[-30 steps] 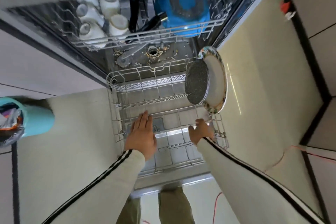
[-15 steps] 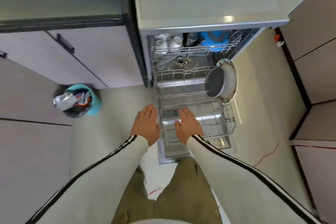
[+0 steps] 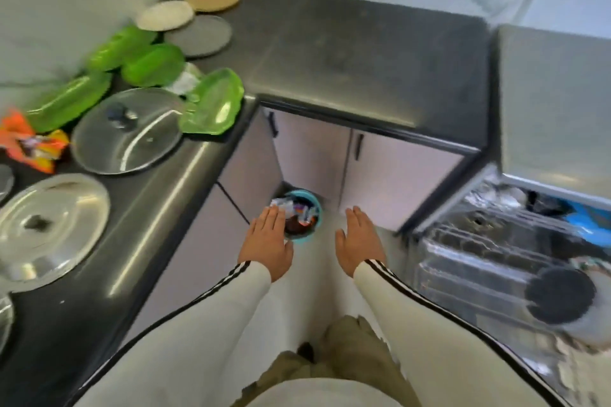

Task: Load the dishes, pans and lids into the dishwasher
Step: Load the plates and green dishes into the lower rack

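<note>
Both my hands hover empty over the floor, fingers straight: my left hand [image 3: 266,243] by the bin, my right hand [image 3: 358,241] further right. The open dishwasher [image 3: 496,235] is at the right, its lower rack [image 3: 463,261] pulled out with a dark pan [image 3: 558,294] standing against a plate [image 3: 591,317]. A blue pot [image 3: 591,218] sits in the upper rack. On the dark counter [image 3: 330,53] at the left lie a glass lid [image 3: 127,135], a steel lid [image 3: 49,225], several green dishes [image 3: 211,102] and three round plates [image 3: 198,35].
A teal waste bin [image 3: 302,215] full of rubbish stands on the floor in the cabinet corner, just beyond my left hand. Orange snack wrappers [image 3: 29,145] lie on the counter's left edge. Cabinet doors [image 3: 380,172] with dark handles face me.
My view has swung left from the dishwasher toward the counter. Both hands have come off the lower rack and now hang over the floor near the bin.
</note>
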